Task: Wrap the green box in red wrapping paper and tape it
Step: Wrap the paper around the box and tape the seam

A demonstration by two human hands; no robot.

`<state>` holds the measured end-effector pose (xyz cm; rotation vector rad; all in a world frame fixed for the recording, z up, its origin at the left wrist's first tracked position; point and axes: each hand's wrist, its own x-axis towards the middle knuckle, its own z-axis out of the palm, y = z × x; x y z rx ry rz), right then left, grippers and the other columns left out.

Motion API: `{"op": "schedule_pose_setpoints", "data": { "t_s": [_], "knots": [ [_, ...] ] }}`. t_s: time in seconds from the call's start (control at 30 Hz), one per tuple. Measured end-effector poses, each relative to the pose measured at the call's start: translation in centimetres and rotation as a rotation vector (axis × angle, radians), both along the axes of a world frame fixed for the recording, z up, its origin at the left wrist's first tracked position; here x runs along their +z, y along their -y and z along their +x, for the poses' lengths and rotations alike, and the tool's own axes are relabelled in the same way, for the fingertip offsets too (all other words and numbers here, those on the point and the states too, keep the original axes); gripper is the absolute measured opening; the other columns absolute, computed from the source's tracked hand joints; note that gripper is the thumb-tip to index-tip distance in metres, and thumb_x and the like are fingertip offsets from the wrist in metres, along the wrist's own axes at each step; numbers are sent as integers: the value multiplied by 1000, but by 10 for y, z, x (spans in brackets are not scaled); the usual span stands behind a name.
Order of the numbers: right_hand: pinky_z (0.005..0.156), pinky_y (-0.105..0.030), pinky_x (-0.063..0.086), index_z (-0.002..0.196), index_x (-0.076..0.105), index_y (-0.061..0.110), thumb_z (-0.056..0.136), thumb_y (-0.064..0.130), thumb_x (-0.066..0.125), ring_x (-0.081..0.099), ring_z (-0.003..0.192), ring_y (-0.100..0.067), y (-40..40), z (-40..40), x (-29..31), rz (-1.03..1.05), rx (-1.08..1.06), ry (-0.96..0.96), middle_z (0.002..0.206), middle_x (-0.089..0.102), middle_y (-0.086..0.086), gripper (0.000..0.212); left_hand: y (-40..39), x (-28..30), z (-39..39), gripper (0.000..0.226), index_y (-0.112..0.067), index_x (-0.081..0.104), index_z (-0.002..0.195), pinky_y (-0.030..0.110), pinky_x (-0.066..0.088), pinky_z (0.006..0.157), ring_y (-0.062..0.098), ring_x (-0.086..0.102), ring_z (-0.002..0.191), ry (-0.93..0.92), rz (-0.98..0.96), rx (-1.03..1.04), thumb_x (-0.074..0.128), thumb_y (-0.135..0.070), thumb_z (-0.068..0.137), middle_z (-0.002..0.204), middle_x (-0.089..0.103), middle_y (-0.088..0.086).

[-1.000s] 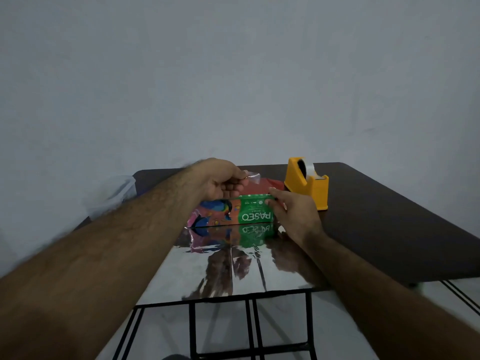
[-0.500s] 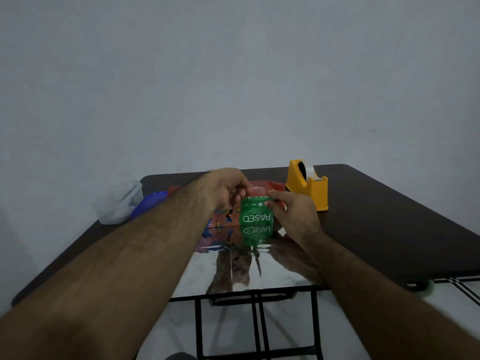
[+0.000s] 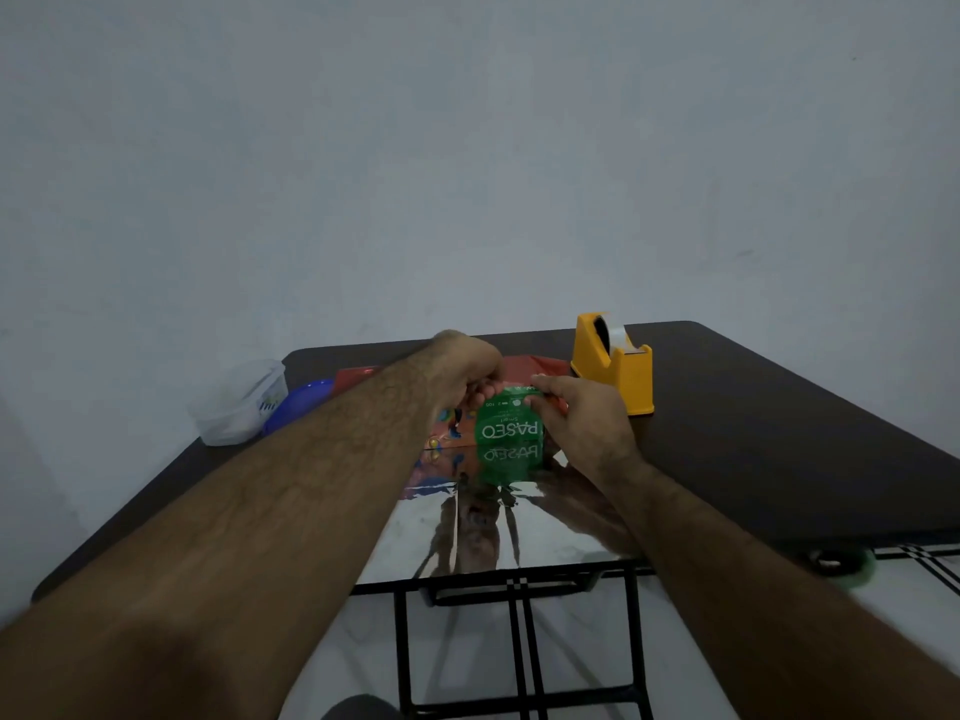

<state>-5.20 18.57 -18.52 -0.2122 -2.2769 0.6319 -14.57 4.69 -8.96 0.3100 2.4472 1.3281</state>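
Box of green printed cardboard [image 3: 510, 429] lies mid-table on silver-backed red wrapping paper [image 3: 498, 532], long axis left-right, its PASEO lettering upside down. Left hand [image 3: 467, 374] and right hand [image 3: 582, 423] pinch at its top edge; what they hold is unclear. Yellow plastic tape dispenser [image 3: 615, 368] stands just right-behind; dark tabletop [image 3: 769, 433] lies open rightward

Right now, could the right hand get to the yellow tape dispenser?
Probably yes: the right hand is beside the green box, and the tape dispenser stands just beyond it with nothing between.
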Motion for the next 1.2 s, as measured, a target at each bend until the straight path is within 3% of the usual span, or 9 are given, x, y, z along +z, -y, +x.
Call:
{"op": "schedule_pose_setpoints", "data": {
  "t_s": [0.3, 0.47, 0.7, 0.8, 0.97, 1.07, 1.13, 1.2],
  "knots": [
    [101, -37, 56, 133, 73, 14, 100, 34, 70, 70, 116, -24, 0, 1, 0, 36, -3, 1, 125, 76, -7, 39, -5, 15, 6, 6, -2, 76, 88, 26, 48, 51, 17, 55, 47, -237, -280, -68, 77, -7, 85, 61, 66, 7],
    [103, -35, 55, 133, 72, 14, 101, 34, 70, 69, 117, -24, 1, 2, 1, 34, -9, 9, 126, 76, -6, 38, -5, 24, 2, 9, -1, 75, 87, 19, 39, 40, 10, 51, 40, -218, -365, -98, 79, -9, 89, 59, 67, 7],
    [101, -38, 57, 134, 72, 15, 101, 35, 69, 69, 116, -24, 3, 4, 3, 39, -11, 21, 127, 75, -6, 38, -6, 22, -11, 12, 0, 72, 97, 20, 40, 53, 10, 50, 52, -118, -359, -121, 78, -11, 95, 68, 67, 7],
    [101, -38, 57, 134, 72, 16, 101, 35, 68, 70, 115, -23, 4, 5, 4, 35, -17, 30, 127, 75, -5, 39, 2, 24, -15, 28, -2, 69, 106, 24, 41, 61, 12, 47, 57, -126, -396, -144, 83, -21, 92, 76, 65, 6],
    [101, -37, 57, 133, 72, 14, 101, 35, 70, 71, 114, -21, 6, 5, 5, 44, -12, 18, 125, 76, -5, 38, 19, 25, -19, 34, -11, 60, 75, 21, 29, 49, 9, 36, 49, -67, -423, -116, 82, -28, 94, 60, 52, -1],
    [99, -38, 58, 132, 73, 14, 100, 34, 70, 71, 113, -22, 5, 5, 5, 45, -8, 6, 124, 77, -4, 38, 10, 24, -16, 26, -10, 69, 80, 25, 41, 53, 13, 51, 56, -161, -288, -71, 91, -23, 83, 66, 61, 0],
    [97, -39, 59, 131, 73, 14, 100, 34, 70, 72, 110, -23, 4, 5, 5, 58, -17, 8, 122, 77, -5, 37, 0, 19, -9, 35, -9, 74, 89, 28, 54, 63, 18, 66, 68, -198, -227, -76, 97, -30, 74, 78, 72, 3],
    [94, -40, 59, 131, 74, 14, 100, 34, 70, 72, 108, -24, 4, 5, 4, 71, -24, 13, 120, 78, -6, 37, -6, 9, -5, 40, -7, 74, 93, 32, 58, 70, 21, 70, 73, -154, -242, -111, 98, -32, 73, 82, 74, 6]
  ]
}}
